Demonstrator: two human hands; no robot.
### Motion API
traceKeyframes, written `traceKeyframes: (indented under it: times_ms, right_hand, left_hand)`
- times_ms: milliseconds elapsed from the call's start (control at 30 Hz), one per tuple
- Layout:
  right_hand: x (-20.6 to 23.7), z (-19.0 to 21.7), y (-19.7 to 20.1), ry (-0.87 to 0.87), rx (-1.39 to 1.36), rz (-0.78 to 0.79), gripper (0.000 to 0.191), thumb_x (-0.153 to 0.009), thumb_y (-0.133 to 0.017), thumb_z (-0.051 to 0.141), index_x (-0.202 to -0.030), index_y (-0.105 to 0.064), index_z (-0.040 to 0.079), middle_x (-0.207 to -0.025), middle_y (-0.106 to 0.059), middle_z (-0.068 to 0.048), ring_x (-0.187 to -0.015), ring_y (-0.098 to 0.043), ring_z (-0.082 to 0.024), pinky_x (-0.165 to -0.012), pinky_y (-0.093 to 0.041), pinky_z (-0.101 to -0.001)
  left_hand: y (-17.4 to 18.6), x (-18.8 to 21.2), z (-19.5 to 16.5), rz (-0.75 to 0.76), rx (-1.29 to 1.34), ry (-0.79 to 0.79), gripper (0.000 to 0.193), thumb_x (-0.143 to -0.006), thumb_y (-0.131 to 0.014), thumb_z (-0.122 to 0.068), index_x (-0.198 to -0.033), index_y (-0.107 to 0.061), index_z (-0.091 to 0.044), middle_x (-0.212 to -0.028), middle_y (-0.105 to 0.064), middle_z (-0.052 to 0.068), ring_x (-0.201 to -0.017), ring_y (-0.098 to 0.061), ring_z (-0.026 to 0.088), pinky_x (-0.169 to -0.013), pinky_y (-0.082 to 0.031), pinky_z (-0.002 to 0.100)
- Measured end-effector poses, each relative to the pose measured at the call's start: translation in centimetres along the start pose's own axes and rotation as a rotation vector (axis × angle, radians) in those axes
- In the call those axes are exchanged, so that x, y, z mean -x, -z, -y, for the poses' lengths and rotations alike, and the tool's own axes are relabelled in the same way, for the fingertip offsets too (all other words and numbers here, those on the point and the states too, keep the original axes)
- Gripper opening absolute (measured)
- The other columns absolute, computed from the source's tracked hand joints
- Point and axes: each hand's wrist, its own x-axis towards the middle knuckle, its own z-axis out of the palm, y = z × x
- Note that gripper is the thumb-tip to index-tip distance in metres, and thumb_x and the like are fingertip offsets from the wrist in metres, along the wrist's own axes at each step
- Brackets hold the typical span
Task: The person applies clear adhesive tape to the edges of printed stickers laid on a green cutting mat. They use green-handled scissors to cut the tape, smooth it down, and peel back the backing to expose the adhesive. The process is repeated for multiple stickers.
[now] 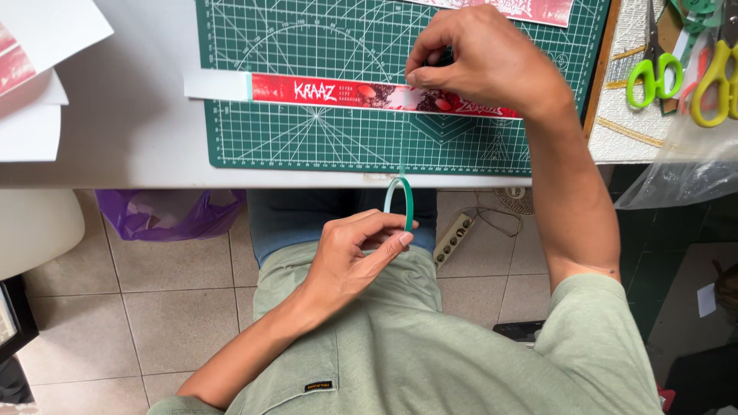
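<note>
A long red printed paper strip with a white end lies across a green cutting mat. My right hand rests on the strip's right part, its fingertips pinched at the strip's upper edge. A thin line of tape runs from there down to a green tape roll. My left hand holds that roll upright below the table edge, over my lap.
White and red paper sheets lie at the table's left. Green-handled scissors and yellow-handled scissors sit at the right by a clear plastic bag. On the tiled floor are a purple bag and a power strip.
</note>
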Motion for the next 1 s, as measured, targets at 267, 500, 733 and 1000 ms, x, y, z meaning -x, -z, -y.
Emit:
traceKeyframes:
  times_ms: [267, 500, 733, 1000]
  right_hand:
    - [-0.3, 1.1, -0.7, -0.166, 0.053, -0.042, 0.015, -0.091, -0.083, 0.016, -0.101, -0.081, 0.005, -0.088, -0.073, -0.012, -0.074, -0.07, -0.021, -0.066, -0.055, -0.0347]
    - [-0.3, 1.2, -1.0, -0.123, 0.112, -0.077, 0.013, -0.091, -0.083, 0.016, -0.099, -0.081, 0.005, -0.089, -0.071, -0.011, -0.075, -0.07, -0.022, -0.068, -0.056, -0.0357]
    - [0.0, 0.5, -1.2, -0.083, 0.119, -0.077, 0.014, -0.091, -0.084, 0.015, -0.099, -0.081, 0.005, -0.09, -0.071, -0.011, -0.079, -0.069, -0.022, -0.07, -0.056, -0.0366]
    - [0.1, 0.1, -1.6, -0.058, 0.128, -0.094, 0.013, -0.093, -0.085, 0.017, -0.099, -0.081, 0.006, -0.089, -0.07, -0.01, -0.079, -0.068, -0.021, -0.07, -0.055, -0.0357]
  left_hand:
    - [0.3, -1.2, 0.1, -0.088, 0.106, 0.145, 0.012, -0.094, -0.073, -0.007, -0.1, -0.073, 0.004, -0.081, -0.071, 0.005, -0.071, -0.065, 0.002, -0.057, -0.058, 0.019]
    - [0.4, -1.7, 0.3, -0.124, 0.119, 0.14, 0.041, -0.088, -0.077, -0.008, -0.122, -0.057, 0.001, -0.074, -0.069, 0.004, -0.071, -0.068, 0.004, -0.066, -0.065, 0.021]
    - [1.0, -2.0, 0.2, -0.152, -0.445, -0.175, 0.065, -0.08, -0.08, -0.027, -0.14, -0.061, -0.014, -0.097, -0.062, 0.006, -0.085, -0.062, 0.019, -0.065, -0.054, 0.031]
    - [1.6, -3.2, 2.6, -0.051, -0.575, -0.581, 0.043, -0.097, -0.073, -0.032, -0.138, -0.066, -0.02, -0.145, -0.056, 0.01, -0.097, -0.066, 0.018, -0.079, -0.059, 0.029]
